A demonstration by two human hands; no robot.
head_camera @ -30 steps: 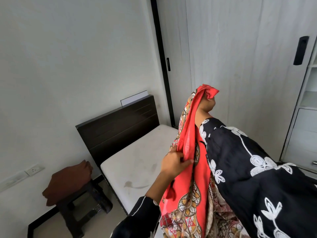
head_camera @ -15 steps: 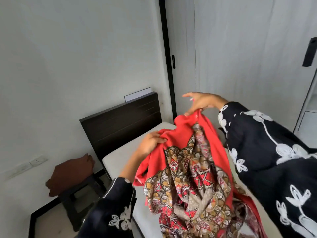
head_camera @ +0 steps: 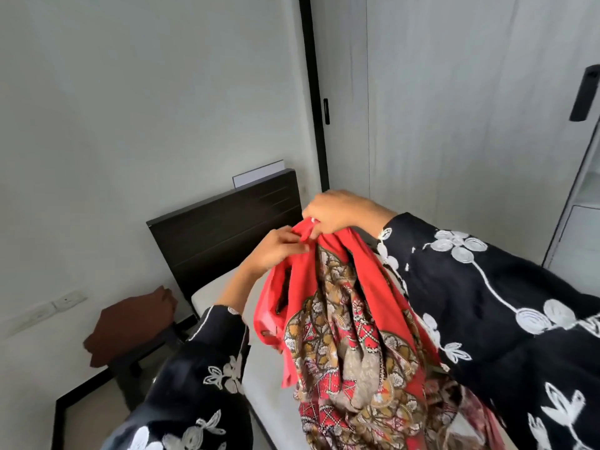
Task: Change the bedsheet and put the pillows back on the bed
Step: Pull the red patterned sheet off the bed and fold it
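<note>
A red bedsheet [head_camera: 341,323] with a brown, ochre and grey pattern hangs bunched in front of me over the bare white mattress [head_camera: 211,292]. My left hand [head_camera: 276,250] pinches its red edge near the top. Close beside it, my right hand [head_camera: 337,212] grips the same top edge from above. Both arms wear black sleeves with white flowers. The sheet's lower part drops out of view below. No pillows are visible.
A dark wooden headboard [head_camera: 224,232] stands against the white wall. Left of the bed, a dark stool [head_camera: 139,358] carries a folded brown cloth [head_camera: 130,326]. Grey wardrobe doors [head_camera: 454,108] with black handles fill the right, with open shelves at far right.
My right hand came down from holding the sheet high and now meets my left hand at the sheet's top edge. The sheet has gathered into a hanging bunch.
</note>
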